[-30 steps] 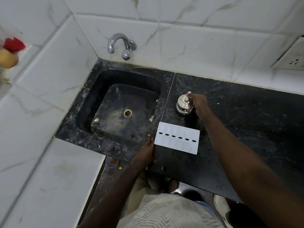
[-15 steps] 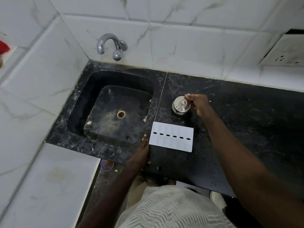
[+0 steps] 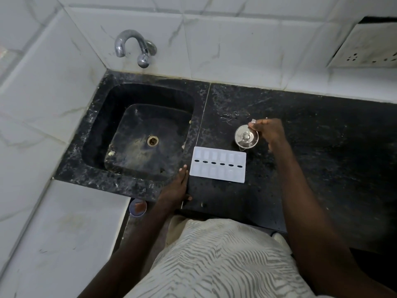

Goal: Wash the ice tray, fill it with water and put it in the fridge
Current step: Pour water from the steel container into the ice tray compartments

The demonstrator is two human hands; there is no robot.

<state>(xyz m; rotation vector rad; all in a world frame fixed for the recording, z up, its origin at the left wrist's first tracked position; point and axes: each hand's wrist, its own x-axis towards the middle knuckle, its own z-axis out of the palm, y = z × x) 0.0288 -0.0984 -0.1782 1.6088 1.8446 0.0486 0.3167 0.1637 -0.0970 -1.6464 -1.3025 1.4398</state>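
Two hands are over the black stone counter [image 3: 322,168], and neither has hold of the task's thing yet. The sink [image 3: 101,130] is sunk into the counter's left end, dry-looking and flecked with scraps near the drain, so it is worth a rinse before anything clean goes in. The white ice tray [image 3: 218,166] lies flat on the counter just right of the sink, between the two hands.

The left hand [image 3: 177,188] rests on the counter edge with its fingers straight, just beside the tray's left side; I cannot tell whether they touch it. This hand is best placed to slide the tray over the rim and under the tap [image 3: 131,46], which is at the sink's far corner and shows no water running.

The right hand [image 3: 268,131] is beside a lidded steel pot [image 3: 246,139], its thumb and forefinger curled to pinch a small pale piece [image 3: 253,120]; what it is cannot be made out. That hand should be freed first, since washing goes better with one hand steadying the tray.
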